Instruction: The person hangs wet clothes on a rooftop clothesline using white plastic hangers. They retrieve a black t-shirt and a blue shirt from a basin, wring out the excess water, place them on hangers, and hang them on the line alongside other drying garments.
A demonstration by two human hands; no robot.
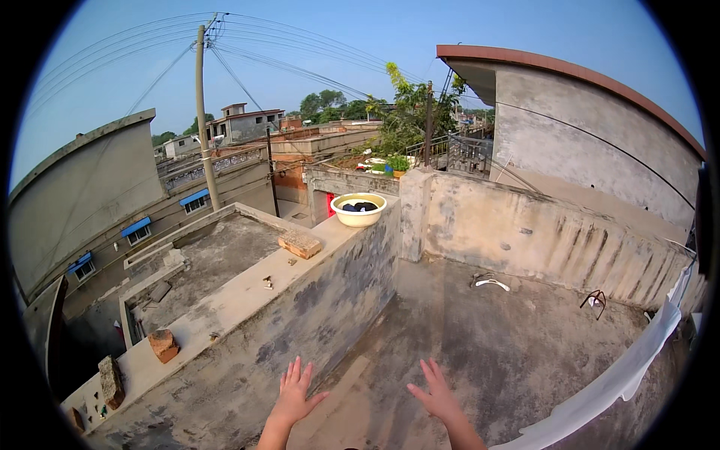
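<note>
Spreading their fingers over a rooftop floor, a person holds out both hands, the left hand and the right hand well apart, each grip released. The forearms are cut off by the lower edge, and the right hand's lower fingers are hard to tell apart.

Ahead of the left hand, beyond its fingertips, a round cream basin sits upright on the flat top of a weathered parapet wall, near the corner. Inside lies a dark bundle, seemingly fabric; its folds blend together, and the basin's near rim hides the bottom. A strip of red shows behind the basin, mostly covered by it.

To the right of the right hand, a long white cloth sweeps in a curve, running out of view at the lower edge. On the concrete floor, toward the far wall, lie a curved white object and a thin dark frame, both too small to identify.

A brick rests on the wall top just this side of the basin, with more bricks farther left, the last partly lost in the black rim. Past the corner, greenery rises from a small pot, its contents indistinct, below a leafy tree.
</note>
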